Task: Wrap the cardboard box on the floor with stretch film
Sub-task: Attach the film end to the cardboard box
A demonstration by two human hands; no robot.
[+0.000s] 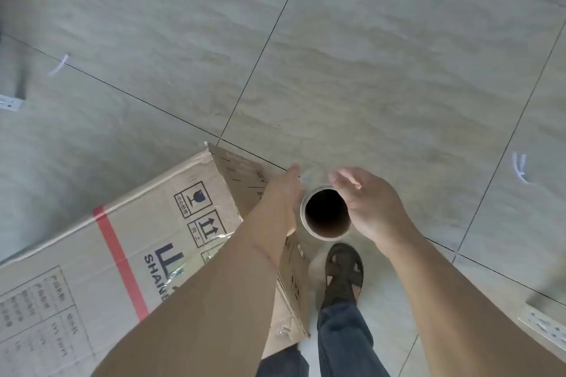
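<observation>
While the box lies on the tiled floor at seven o'clock, the film roll stands end-on at its five-o'clock corner, held between both hands. Left hand lies flat along the roll's nine-o'clock side; right hand curls round its three-o'clock side. A sandalled foot stands at six.

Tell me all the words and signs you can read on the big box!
"SHAN", cut off by the arm: dark blue letters on the cardboard box.
"11": in the arrows sign on the box.
Wine-glass sign: the characters beside it are too blurred to read.
Printed table on the box: too blurred to read.
</observation>
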